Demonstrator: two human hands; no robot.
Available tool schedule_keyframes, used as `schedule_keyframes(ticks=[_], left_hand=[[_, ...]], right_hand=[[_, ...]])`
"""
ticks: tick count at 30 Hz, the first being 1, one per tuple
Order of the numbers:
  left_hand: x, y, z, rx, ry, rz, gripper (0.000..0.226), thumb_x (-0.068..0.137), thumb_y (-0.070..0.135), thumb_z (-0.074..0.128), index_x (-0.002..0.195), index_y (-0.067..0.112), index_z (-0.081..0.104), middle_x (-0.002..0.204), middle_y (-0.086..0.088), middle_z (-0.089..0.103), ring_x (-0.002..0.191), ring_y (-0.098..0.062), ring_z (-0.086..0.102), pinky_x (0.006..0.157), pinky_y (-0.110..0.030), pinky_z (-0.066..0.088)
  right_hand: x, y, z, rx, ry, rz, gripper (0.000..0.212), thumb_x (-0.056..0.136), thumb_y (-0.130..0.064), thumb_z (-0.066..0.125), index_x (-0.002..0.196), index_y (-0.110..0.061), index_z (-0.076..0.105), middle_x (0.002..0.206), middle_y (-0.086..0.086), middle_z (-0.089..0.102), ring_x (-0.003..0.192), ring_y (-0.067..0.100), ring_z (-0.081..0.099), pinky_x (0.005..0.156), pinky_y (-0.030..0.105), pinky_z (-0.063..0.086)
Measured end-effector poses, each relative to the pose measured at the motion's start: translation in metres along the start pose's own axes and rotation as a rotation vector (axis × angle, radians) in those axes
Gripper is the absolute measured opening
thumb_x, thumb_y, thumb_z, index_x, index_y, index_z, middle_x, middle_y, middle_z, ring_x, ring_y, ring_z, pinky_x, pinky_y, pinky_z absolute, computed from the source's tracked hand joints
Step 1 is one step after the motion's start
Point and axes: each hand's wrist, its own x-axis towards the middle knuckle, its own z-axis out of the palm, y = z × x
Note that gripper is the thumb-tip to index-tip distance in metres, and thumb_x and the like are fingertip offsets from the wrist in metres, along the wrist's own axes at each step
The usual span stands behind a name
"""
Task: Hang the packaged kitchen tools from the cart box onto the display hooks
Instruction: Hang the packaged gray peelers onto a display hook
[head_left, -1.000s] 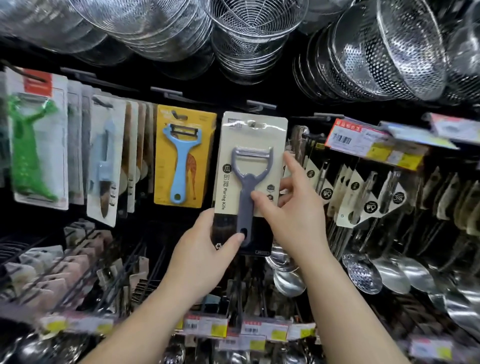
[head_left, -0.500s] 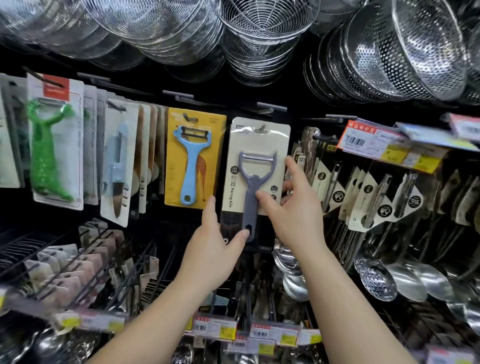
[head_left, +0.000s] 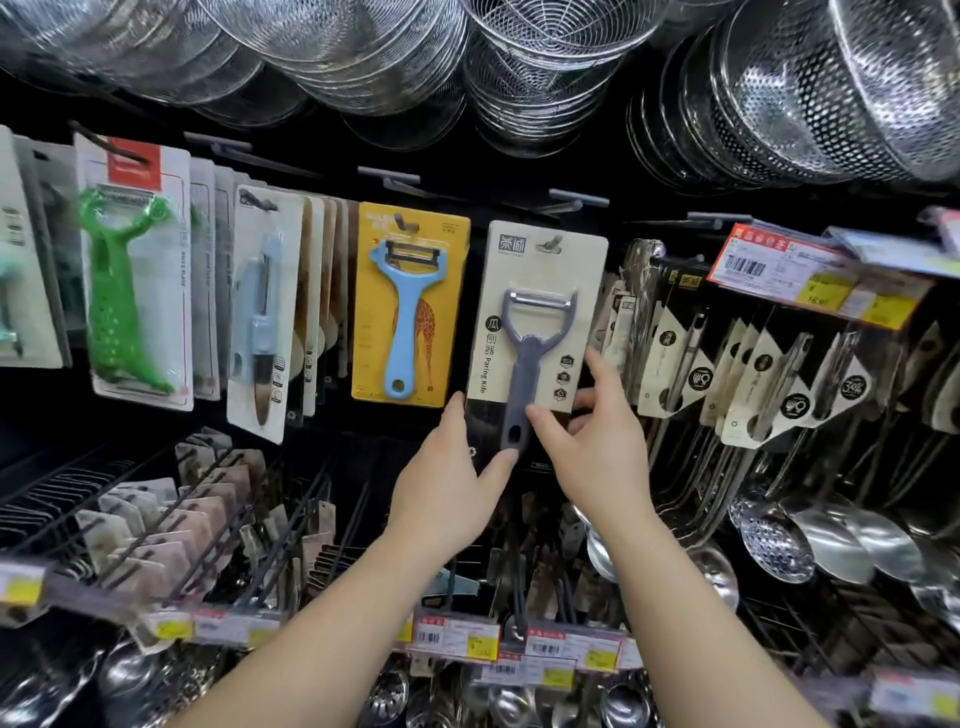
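The grey peeler pack (head_left: 537, 332) hangs against the display wall, its cut-out at the top of the card sitting at the end of a hook (head_left: 551, 244); whether the hook is fully through the slot is too small to tell. Both hands are at the card's lower end. The left hand (head_left: 449, 478) pinches the bottom left corner, thumb on the front near the peeler's handle tip and the other fingers behind the card. The right hand (head_left: 597, 447) holds the lower right edge, thumb (head_left: 545, 423) pressed on the front beside the handle, forefinger stretched up the card's right side.

The main risk, as I judge it, is letting go before the slot is well back on the hook: the card could then slide off the tip and drop into the spoons and price rail (head_left: 519, 644) below. A push from the bottom alone may also tilt the card, so the slot binds or tears. The yellow peeler pack (head_left: 410, 306) hangs just to the left, almost touching, and the black-carded utensils (head_left: 685, 358) crowd the right edge; a sideways nudge could knock either one crooked or catch the forefinger behind them. The cart box is not in view, so how many packs remain cannot be told.
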Motion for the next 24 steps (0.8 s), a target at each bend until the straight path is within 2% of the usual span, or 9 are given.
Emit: schedule_keyframes(ticks=[3, 8, 12, 15, 18, 21, 22, 24], left_hand=[[-0.004, -0.003, -0.002, 0.033, 0.000, 0.002, 0.074, 0.091, 0.055, 0.059, 0.153, 0.032, 0.025, 0.141, 0.010, 0.054, 0.122, -0.010, 0.057, 0.092, -0.041, 0.056], [-0.010, -0.010, -0.004, 0.076, -0.059, -0.001, 0.066, 0.091, 0.053, 0.059, 0.148, 0.034, 0.032, 0.133, 0.010, 0.057, 0.118, -0.009, 0.057, 0.088, -0.039, 0.056], [-0.019, -0.019, -0.008, 0.137, -0.151, -0.042, 0.077, 0.094, 0.054, 0.056, 0.157, 0.030, 0.019, 0.138, 0.007, 0.052, 0.118, -0.014, 0.058, 0.091, -0.037, 0.053], [-0.030, -0.028, -0.012, 0.165, -0.223, -0.060, 0.080, 0.096, 0.053, 0.054, 0.160, 0.026, 0.013, 0.149, 0.006, 0.045, 0.123, -0.017, 0.057, 0.097, -0.038, 0.051], [-0.045, -0.041, -0.017, 0.199, -0.280, -0.064, 0.077, 0.097, 0.053, 0.054, 0.159, 0.026, 0.017, 0.154, 0.004, 0.040, 0.136, -0.018, 0.046, 0.108, -0.039, 0.045], [-0.064, -0.049, -0.026, 0.246, -0.280, -0.055, 0.073, 0.098, 0.052, 0.052, 0.158, 0.024, 0.023, 0.157, 0.001, 0.038, 0.144, -0.020, 0.034, 0.117, -0.036, 0.035], [-0.071, -0.050, -0.030, 0.261, -0.262, -0.050, 0.071, 0.098, 0.052, 0.052, 0.157, 0.023, 0.026, 0.156, 0.001, 0.038, 0.145, -0.020, 0.033, 0.118, -0.035, 0.033], [-0.081, -0.051, -0.044, 0.258, -0.204, -0.059, 0.067, 0.098, 0.051, 0.052, 0.155, 0.024, 0.030, 0.156, 0.002, 0.038, 0.144, -0.020, 0.031, 0.119, -0.035, 0.030]], right_hand=[[-0.015, 0.006, 0.006, -0.026, -0.019, 0.021, 0.073, 0.086, -0.035, 0.073, 0.147, -0.037, 0.035, 0.097, -0.016, 0.057, 0.078, 0.008, 0.058, 0.066, 0.026, 0.047], [-0.033, 0.010, 0.013, -0.082, -0.031, 0.091, 0.071, 0.088, -0.037, 0.070, 0.149, -0.036, 0.033, 0.113, -0.010, 0.053, 0.076, 0.003, 0.056, 0.060, 0.013, 0.037], [-0.048, 0.011, 0.017, -0.078, -0.080, 0.099, 0.064, 0.092, -0.029, 0.067, 0.146, -0.036, 0.035, 0.116, -0.019, 0.061, 0.083, 0.009, 0.062, 0.064, 0.016, 0.042], [-0.062, 0.011, 0.017, -0.122, -0.105, 0.195, 0.075, 0.094, -0.031, 0.064, 0.156, -0.029, 0.022, 0.139, -0.010, 0.053, 0.101, 0.012, 0.062, 0.075, 0.018, 0.043], [-0.080, 0.010, 0.016, -0.139, -0.098, 0.264, 0.077, 0.094, -0.033, 0.064, 0.157, -0.030, 0.019, 0.150, -0.004, 0.045, 0.104, 0.013, 0.062, 0.081, 0.024, 0.043], [-0.098, 0.006, 0.015, -0.153, -0.100, 0.257, 0.072, 0.094, -0.031, 0.065, 0.154, -0.031, 0.027, 0.146, -0.004, 0.047, 0.104, 0.010, 0.061, 0.077, 0.018, 0.043], [-0.103, 0.003, 0.015, -0.168, -0.107, 0.243, 0.071, 0.093, -0.031, 0.066, 0.154, -0.030, 0.029, 0.144, -0.004, 0.048, 0.106, 0.009, 0.060, 0.079, 0.017, 0.045], [-0.111, -0.004, 0.016, -0.192, -0.119, 0.211, 0.069, 0.093, -0.034, 0.066, 0.153, -0.028, 0.032, 0.145, -0.001, 0.048, 0.117, 0.013, 0.056, 0.094, 0.027, 0.048]])
